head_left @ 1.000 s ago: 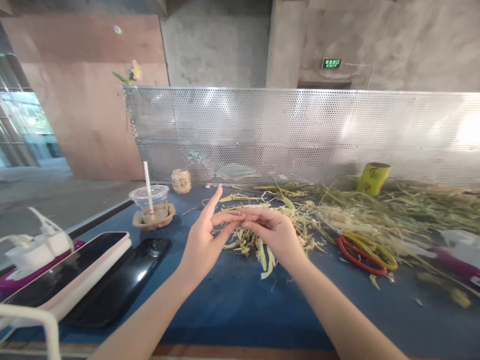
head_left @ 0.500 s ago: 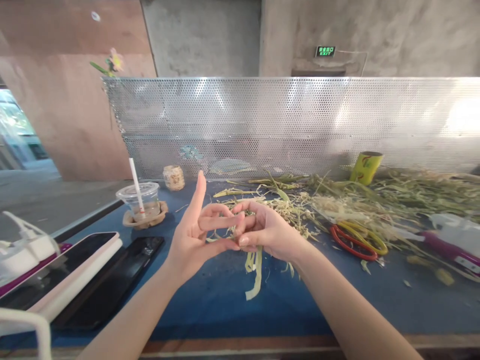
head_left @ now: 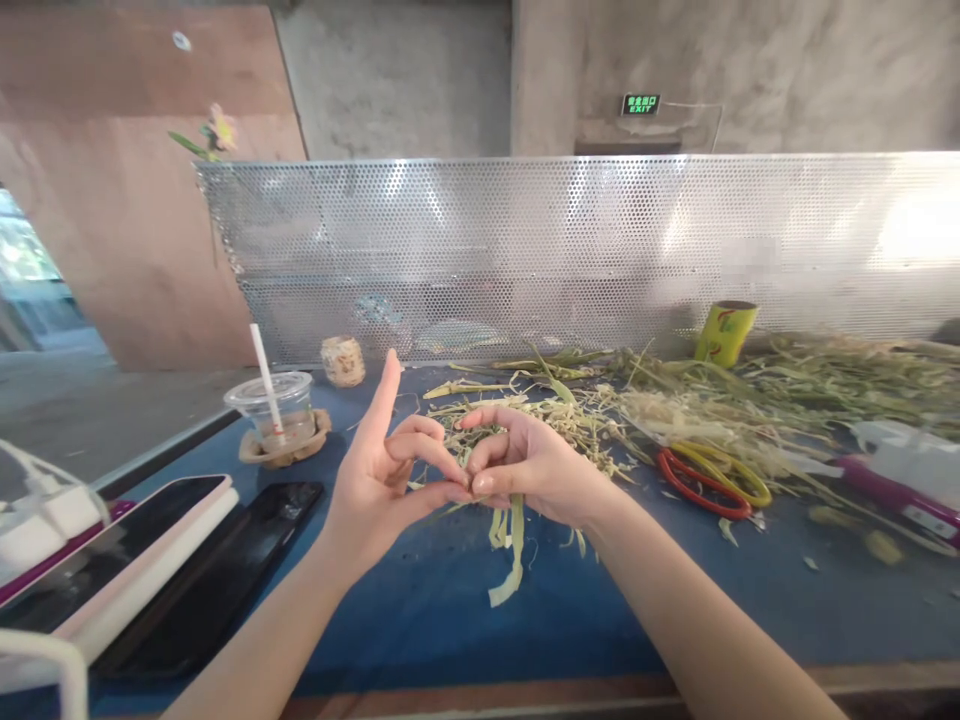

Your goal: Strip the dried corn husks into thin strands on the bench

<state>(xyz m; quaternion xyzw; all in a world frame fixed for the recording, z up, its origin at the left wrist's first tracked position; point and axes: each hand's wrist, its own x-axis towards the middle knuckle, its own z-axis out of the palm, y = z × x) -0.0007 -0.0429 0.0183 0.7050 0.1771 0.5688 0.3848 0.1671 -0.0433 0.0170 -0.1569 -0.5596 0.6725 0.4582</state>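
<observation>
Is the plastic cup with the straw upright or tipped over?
Upright: the plastic cup stands in its brown holder, lid on top, straw sticking up and leaning left.

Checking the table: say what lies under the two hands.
Pale leaf strips hang below the right hand, beside the left hand, above the blue table. Where the strips run inside the curled fingers is covered.

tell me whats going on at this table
A person works bare-handed over a blue table. The left hand and right hand meet at the fingertips. A pale leaf strip hangs from the right hand's grip; whether the left also pinches it is unclear. The left index finger points up. Red and yellow scissors lie untouched by the leaf pile on the right.
</observation>
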